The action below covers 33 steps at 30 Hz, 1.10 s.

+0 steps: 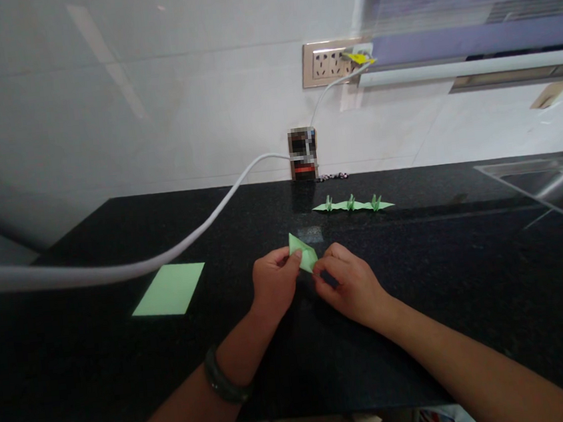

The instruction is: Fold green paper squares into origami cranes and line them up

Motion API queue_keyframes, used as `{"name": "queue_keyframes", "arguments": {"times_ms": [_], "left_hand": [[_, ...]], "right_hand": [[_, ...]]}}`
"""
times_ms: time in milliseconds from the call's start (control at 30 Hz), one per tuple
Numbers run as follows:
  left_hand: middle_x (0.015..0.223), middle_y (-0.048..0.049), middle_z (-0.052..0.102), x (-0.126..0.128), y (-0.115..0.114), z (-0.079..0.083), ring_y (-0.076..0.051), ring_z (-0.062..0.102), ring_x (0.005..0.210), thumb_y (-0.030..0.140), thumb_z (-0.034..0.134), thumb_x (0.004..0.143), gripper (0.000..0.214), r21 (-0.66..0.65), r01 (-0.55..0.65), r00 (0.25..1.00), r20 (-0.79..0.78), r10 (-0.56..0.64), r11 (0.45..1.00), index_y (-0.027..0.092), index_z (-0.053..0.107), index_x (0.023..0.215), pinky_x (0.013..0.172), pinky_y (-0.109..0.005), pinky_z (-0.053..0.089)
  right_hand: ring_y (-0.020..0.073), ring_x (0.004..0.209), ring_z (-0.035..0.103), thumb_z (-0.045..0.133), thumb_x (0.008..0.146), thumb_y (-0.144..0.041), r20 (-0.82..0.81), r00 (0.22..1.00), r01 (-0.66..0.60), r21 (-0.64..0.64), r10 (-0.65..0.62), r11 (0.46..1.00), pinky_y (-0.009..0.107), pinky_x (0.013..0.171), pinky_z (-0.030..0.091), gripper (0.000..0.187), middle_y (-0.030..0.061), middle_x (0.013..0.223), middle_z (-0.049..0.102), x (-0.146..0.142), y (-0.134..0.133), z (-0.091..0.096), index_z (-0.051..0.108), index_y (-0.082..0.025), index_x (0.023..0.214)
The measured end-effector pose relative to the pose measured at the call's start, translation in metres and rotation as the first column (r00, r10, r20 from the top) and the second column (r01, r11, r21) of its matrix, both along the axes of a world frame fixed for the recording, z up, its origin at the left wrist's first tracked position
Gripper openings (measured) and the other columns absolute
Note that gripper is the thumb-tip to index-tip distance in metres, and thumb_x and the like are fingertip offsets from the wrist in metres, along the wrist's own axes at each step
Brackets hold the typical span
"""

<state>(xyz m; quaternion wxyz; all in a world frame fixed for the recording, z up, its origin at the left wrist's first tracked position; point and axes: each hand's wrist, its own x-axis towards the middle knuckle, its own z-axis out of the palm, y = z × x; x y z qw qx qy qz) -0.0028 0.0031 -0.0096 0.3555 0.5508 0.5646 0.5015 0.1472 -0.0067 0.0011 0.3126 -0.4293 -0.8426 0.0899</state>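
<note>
At frame centre, the left hand point(275, 282) is pinching the folded green paper point(308, 257), long axis slanting down-right; the right hand point(354, 285) is meeting its lower corner, closure unconfirmed.

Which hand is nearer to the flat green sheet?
Left. The left hand is right of the flat green sheet; the right hand is farther in that direction.

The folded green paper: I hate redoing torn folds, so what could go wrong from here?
The left hand pinches the folded green paper, with the right hand at its lower corner; a hard pull might tear it. The white cable hangs across the left of the view; an arm might snag it. The small folded shapes beyond could be knocked by a reaching hand.
</note>
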Motion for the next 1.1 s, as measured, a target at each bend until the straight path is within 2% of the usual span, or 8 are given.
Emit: {"name": "queue_keyframes", "arguments": {"times_ms": [167, 300, 367, 433, 533, 600, 867, 1100], "left_hand": [[0.06, -0.0007, 0.06, -0.001, 0.004, 0.0, -0.014, 0.057, 0.056, 0.041, 0.054, 0.07, 0.029, -0.025, -0.028, 0.992, 0.118, 0.031, 0.999, 0.014, 0.065, 0.074, 0.052, -0.024, 0.046], [0.066, -0.0029, 0.064, 0.0, 0.004, 0.003, -0.016, 0.059, 0.06, 0.039, 0.057, 0.068, 0.03, -0.043, -0.042, 0.978, 0.201, 0.05, 0.998, 0.013, 0.066, 0.081, 0.055, -0.026, 0.048], [0.066, -0.0027, 0.064, 0.001, 0.002, 0.004, -0.016, 0.06, 0.061, 0.039, 0.057, 0.069, 0.03, -0.024, -0.036, 0.984, 0.175, 0.039, 0.999, 0.014, 0.066, 0.082, 0.056, -0.026, 0.048], [0.065, -0.0019, 0.064, 0.002, 0.0, 0.005, -0.015, 0.059, 0.062, 0.039, 0.056, 0.07, 0.029, 0.0, -0.018, 0.993, 0.12, 0.018, 1.0, 0.015, 0.067, 0.081, 0.056, -0.025, 0.047], [0.065, -0.0012, 0.064, 0.003, -0.003, 0.007, -0.015, 0.059, 0.062, 0.038, 0.055, 0.07, 0.027, 0.019, -0.001, 0.999, 0.049, 0.0, 1.0, 0.015, 0.067, 0.079, 0.057, -0.023, 0.046], [0.067, -0.0017, 0.065, 0.003, -0.003, 0.008, -0.015, 0.059, 0.062, 0.037, 0.055, 0.071, 0.027, 0.023, -0.008, 1.0, 0.023, 0.008, 1.0, 0.015, 0.067, 0.081, 0.057, -0.023, 0.045], [0.063, -0.0023, 0.063, 0.004, -0.003, 0.003, -0.016, 0.06, 0.06, 0.039, 0.052, 0.072, 0.029, -0.04, 0.096, 0.995, 0.038, -0.095, 0.995, 0.014, 0.066, 0.078, 0.055, -0.024, 0.045], [0.066, -0.0032, 0.066, 0.01, -0.004, 0.002, -0.015, 0.06, 0.059, 0.037, 0.056, 0.07, 0.026, -0.086, 0.133, 0.985, 0.124, -0.122, 0.987, 0.014, 0.066, 0.078, 0.054, -0.024, 0.046]], "right_hand": [[0.0131, 0.066, 0.046, 0.052, 0.07, -0.018, -0.119, 0.99, -0.074, -0.003, 0.073, 0.997, 0.025, 0.058, 0.038, 0.003, 0.0026, 0.073, 0.047, 0.004, -0.001, 0.005, 0.055, -0.017, 0.07], [0.0103, 0.055, 0.042, 0.05, 0.077, -0.031, -0.386, 0.919, -0.024, -0.248, -0.077, 0.968, 0.023, 0.05, 0.035, 0.023, -0.0011, 0.06, 0.043, 0.002, 0.002, 0.004, 0.046, -0.017, 0.059], [0.0091, 0.047, 0.039, 0.043, 0.081, -0.039, -0.47, 0.855, -0.03, -0.466, -0.218, 0.884, 0.021, 0.044, 0.032, 0.029, -0.0035, 0.052, 0.039, -0.001, 0.005, 0.0, 0.046, -0.018, 0.061], [0.0082, 0.041, 0.037, 0.04, 0.081, -0.045, -0.516, 0.816, -0.138, -0.613, -0.261, 0.778, 0.02, 0.039, 0.03, 0.035, -0.0045, 0.049, 0.039, -0.004, 0.007, -0.004, 0.046, -0.018, 0.06], [0.007, 0.038, 0.034, 0.041, 0.08, -0.046, -0.543, 0.795, -0.239, -0.69, -0.271, 0.683, 0.019, 0.036, 0.027, 0.035, -0.0052, 0.047, 0.039, -0.006, 0.008, -0.007, 0.046, -0.018, 0.06], [0.0062, 0.038, 0.034, 0.045, 0.079, -0.042, -0.528, 0.814, -0.23, -0.676, -0.243, 0.7, 0.019, 0.036, 0.025, 0.032, -0.0054, 0.047, 0.039, -0.006, 0.008, -0.007, 0.048, -0.017, 0.059], [0.0094, 0.052, 0.046, 0.053, 0.075, -0.037, -0.526, 0.806, 0.019, -0.437, -0.273, 0.899, 0.02, 0.047, 0.037, 0.022, -0.0008, 0.06, 0.052, -0.003, 0.01, -0.007, 0.057, -0.016, 0.078], [0.012, 0.057, 0.052, 0.053, 0.076, -0.028, -0.338, 0.912, 0.188, -0.163, -0.234, 0.969, 0.023, 0.054, 0.041, 0.014, 0.002, 0.064, 0.058, 0.0, 0.008, -0.008, 0.062, -0.017, 0.075]]}}
